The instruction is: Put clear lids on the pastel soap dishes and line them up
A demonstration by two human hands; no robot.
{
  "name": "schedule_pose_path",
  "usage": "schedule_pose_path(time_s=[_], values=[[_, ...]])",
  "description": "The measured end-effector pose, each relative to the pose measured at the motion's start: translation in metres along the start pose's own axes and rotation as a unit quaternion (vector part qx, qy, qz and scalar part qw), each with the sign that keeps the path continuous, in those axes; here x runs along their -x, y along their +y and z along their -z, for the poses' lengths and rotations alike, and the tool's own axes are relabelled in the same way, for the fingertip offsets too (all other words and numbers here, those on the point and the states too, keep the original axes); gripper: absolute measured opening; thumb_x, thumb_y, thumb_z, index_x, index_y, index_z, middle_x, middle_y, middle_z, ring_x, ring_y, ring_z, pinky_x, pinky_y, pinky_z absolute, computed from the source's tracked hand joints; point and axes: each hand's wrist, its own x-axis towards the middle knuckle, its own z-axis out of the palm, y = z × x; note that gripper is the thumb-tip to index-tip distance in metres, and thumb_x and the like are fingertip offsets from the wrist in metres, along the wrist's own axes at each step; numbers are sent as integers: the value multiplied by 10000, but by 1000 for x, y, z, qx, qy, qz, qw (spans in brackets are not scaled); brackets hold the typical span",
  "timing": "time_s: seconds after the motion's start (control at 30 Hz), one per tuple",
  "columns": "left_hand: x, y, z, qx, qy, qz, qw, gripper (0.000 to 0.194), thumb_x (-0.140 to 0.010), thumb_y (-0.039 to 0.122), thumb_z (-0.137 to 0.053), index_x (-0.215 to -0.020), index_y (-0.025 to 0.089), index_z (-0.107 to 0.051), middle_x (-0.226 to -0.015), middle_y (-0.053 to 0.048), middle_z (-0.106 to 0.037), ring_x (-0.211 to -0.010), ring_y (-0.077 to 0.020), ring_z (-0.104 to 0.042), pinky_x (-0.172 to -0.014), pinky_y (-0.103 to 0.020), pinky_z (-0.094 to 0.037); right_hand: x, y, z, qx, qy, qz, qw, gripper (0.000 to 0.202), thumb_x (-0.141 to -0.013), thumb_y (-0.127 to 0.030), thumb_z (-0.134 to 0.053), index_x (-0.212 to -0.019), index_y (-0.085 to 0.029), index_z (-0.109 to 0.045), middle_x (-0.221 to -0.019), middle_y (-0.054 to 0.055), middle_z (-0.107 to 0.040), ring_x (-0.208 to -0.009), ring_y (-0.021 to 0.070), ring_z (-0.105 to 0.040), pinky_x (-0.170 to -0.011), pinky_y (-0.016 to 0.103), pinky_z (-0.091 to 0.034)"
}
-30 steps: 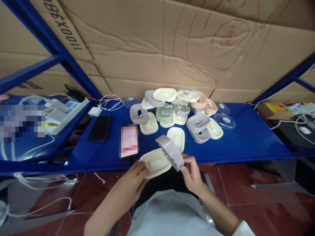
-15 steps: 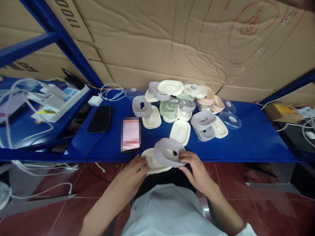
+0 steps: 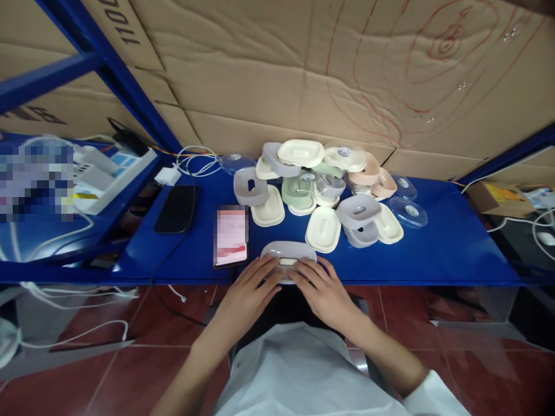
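Observation:
At the front edge of the table, a grey plastic box part (image 3: 288, 248) lies between my hands with its oblong slot facing up. Cream shows through that slot; the rest of the cream base is hidden under the grey part and my fingers. My left hand (image 3: 254, 286) grips its left side, fingers curled over the top near the slot. On the other side, my right hand (image 3: 323, 289) holds it the same way. Just beyond lies a loose cream base (image 3: 323, 229), beside a stack of grey box parts (image 3: 359, 211).
Behind are piled cream, grey, green box (image 3: 297, 188) and peach parts (image 3: 384, 184). Clear lids (image 3: 407, 211) lie at the right. A lit phone (image 3: 231, 236), a black phone (image 3: 177, 209) and a white charger (image 3: 167, 175) are left. Cardboard (image 3: 260, 69) walls the back.
The grey part has moved left and turned level over the cream base. My right hand has shifted left with it, and my left hand has moved from the base onto the grey part.

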Motion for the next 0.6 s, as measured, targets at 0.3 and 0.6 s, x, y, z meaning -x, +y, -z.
schedule_pose_path(time_s=[0.3, 0.6], values=[[-10, 5, -6, -5, 21, 9, 1000, 234, -1067, 175, -594, -1278, 201, -693, -1429, -125, -707, -1375, -302, -649, -1099, -478, -588, 19, 57, 32, -34, 86, -34, 995, 408, -1105, -244, -570, -1511, -216, -589, -1450, 128, -706, -1411, 269, -617, -1199, 520, -473], [-44, 0, -12, 60, -36, 38, 997, 282, -961, 123, -576, -1205, 233, -666, -1244, -90, -726, -1247, -290, -666, -1050, -471, -517, -40, 119, 59, 38, 79, -22, 996, 415, -1066, -218, -627, -1481, -227, -647, -1511, 131, -661, -1450, 321, -572, -1165, 525, -517]])
